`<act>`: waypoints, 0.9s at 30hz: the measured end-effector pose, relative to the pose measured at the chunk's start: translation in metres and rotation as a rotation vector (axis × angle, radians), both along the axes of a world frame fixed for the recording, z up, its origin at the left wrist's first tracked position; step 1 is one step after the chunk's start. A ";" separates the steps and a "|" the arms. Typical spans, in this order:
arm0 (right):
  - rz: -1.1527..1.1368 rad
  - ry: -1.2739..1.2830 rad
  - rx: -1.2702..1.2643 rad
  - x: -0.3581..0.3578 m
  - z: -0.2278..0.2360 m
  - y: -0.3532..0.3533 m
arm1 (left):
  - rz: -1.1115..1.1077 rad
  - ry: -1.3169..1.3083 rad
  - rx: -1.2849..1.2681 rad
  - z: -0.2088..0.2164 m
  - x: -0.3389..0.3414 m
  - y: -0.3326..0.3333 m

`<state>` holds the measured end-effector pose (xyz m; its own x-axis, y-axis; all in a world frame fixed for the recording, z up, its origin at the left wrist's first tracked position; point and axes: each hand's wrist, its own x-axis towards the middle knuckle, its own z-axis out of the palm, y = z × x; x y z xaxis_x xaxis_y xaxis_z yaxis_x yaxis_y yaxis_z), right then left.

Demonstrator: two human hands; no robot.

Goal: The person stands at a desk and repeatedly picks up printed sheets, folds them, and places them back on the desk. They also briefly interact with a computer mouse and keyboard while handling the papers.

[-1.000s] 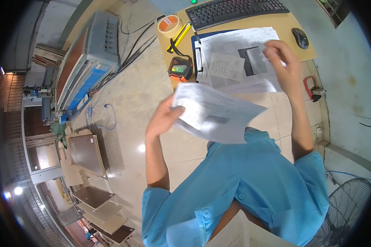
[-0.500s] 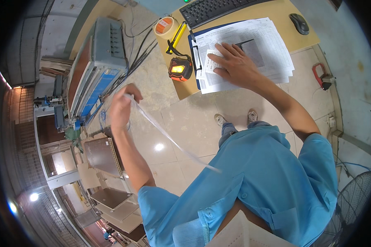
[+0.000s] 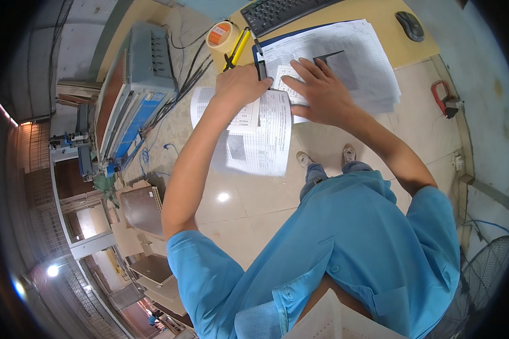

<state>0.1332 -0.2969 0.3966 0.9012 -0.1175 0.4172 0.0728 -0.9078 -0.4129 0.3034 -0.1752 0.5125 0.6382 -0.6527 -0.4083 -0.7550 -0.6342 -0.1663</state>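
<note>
Left hand point(image 3: 240, 85) is curled at the left edge of the clipboard point(image 3: 258, 51), fingers bent over a flipped-back bundle of printed sheets point(image 3: 254, 133). That bundle hangs off the near edge of the desk point(image 3: 413, 48), folded over toward the person, lower part dangling above the tiled floor point(image 3: 243, 209). Whether the left fingers actually pinch the paper can't be told; the knuckles hide it. Right hand point(image 3: 319, 90) lies flat, fingers spread, palm down on the paper stack point(image 3: 350, 56) that remains on the clipboard, pressing it. It grasps nothing, only presses. Both hands are close together, nearly touching at the clip edge.

Around them: a black keyboard point(image 3: 283, 11) at the far side of the desk, a black mouse point(image 3: 410, 25) to the right of the stack, a roll of tan tape point(image 3: 221, 35) and yellow-handled pliers point(image 3: 236, 51) left of the clipboard. A grey equipment box point(image 3: 144, 73) with cables sits on the floor to the left. A red tool point(image 3: 444, 100) lies on the floor right of the desk. The person wears a blue shirt point(image 3: 350, 254); shoes point(image 3: 325, 158) are visible beneath the desk edge.
</note>
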 end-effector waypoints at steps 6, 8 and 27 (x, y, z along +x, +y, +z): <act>0.031 -0.045 0.074 -0.003 -0.006 -0.001 | 0.012 -0.057 0.129 0.002 -0.002 -0.027; 0.039 -0.079 0.089 -0.002 -0.008 -0.002 | 0.049 -0.051 0.164 0.003 0.003 -0.029; 0.130 -0.198 0.049 0.001 -0.013 -0.028 | 0.164 0.124 0.033 -0.022 0.035 -0.020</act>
<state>0.1342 -0.3253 0.3835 0.8115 -0.0305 0.5835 0.2711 -0.8650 -0.4222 0.3384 -0.1952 0.4901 0.6781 -0.5293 -0.5099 -0.6583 -0.7459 -0.1011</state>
